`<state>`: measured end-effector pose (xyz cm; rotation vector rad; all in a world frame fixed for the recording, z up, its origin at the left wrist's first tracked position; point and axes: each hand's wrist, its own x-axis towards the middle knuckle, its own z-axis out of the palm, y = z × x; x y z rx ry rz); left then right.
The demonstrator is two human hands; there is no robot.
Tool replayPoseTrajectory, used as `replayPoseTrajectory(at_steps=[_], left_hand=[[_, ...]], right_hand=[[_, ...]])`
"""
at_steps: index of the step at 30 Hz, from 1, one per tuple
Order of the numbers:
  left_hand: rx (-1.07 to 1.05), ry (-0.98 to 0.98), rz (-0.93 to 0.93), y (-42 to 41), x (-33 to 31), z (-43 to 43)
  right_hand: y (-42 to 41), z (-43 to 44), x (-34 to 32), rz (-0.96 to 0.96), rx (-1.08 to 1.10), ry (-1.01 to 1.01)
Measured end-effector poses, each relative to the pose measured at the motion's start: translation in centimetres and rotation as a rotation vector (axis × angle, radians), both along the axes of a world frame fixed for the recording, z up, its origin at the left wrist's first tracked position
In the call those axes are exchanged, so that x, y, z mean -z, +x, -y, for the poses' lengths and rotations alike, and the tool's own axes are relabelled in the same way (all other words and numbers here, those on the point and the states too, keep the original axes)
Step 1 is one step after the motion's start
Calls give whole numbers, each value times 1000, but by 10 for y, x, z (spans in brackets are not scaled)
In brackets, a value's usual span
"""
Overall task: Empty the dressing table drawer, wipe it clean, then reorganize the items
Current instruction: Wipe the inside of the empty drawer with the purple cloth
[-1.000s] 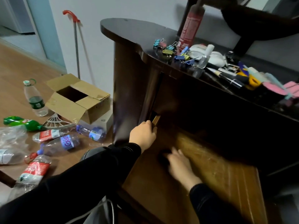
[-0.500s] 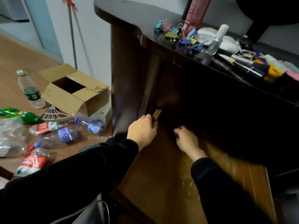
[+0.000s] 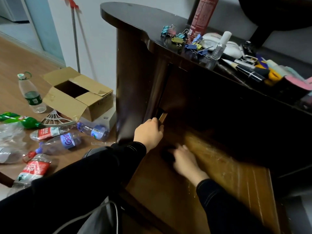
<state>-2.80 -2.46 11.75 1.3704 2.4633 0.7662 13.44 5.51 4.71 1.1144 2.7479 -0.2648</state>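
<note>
- Beside a pale wall, at the right of the scene, the drawer (image 3: 228,183) of a dark dressing table (image 3: 135,22) stands pulled out toward the camera. Its bare wooden bottom shows shiny wet streaks.
- The person's left hand (image 3: 149,132), in a black sleeve, grips the drawer's left wall at its far end. The fingers are curled over the edge, just beside the table's side panel.
- The right hand (image 3: 184,162) lies low on the drawer bottom, near the far left corner, and touches a dark wad (image 3: 166,154). Motion blur hides the fingers, so I cannot tell whether they are clamped on the wad or lie flat on it.
- On the tabletop, at far right, coloured binder clips (image 3: 185,40) lie in a loose heap. A red spray can (image 3: 204,12) stands upright just behind them.
- A small clear bottle (image 3: 219,46) with a white cap stands right of the clips. Dark pens (image 3: 249,71) and pink items (image 3: 302,81) lie farther right.
- On the wooden floor (image 3: 20,61) at left sits 1 open cardboard box (image 3: 77,93), with a white fan-shaped piece (image 3: 54,118) touching its near side.
- 1 clear upright bottle (image 3: 32,95) with a green label stands left of the box. A green bottle (image 3: 25,120) and several crushed clear bottles (image 3: 67,141) lie on their sides nearer the camera.
- A metal pole (image 3: 75,39) with a red top leans by the wall, beyond the box.
</note>
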Motion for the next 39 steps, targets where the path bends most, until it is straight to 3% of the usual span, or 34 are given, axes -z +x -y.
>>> replayPoseTrajectory(at_steps=[4,7,15,19,25,33,36,39], left_hand=[[15,-1,29,3,-5,6],[15,14,21,4,-6,5],[9,31,3,0,3,-2],[6,23,-14,-1,5,-3],[10,2,-23,-1,4,-4],[14,17,10,3,0,5],[11,16,7,3,1,2],[3,18,1,0,5,-2]], right_hand=[[33,68,3,54,-293,-155],[41,63,-7,49,-412,-174],[-11,-27,-5,-54,-53,-30],[-18,-35,6,-52,-12,-29],[0,1,-2,22,-117,-126],[65,89,-10,100,-467,-212],[60,71,-9,33,-453,-196],[37,34,-5,-37,-309,-119]])
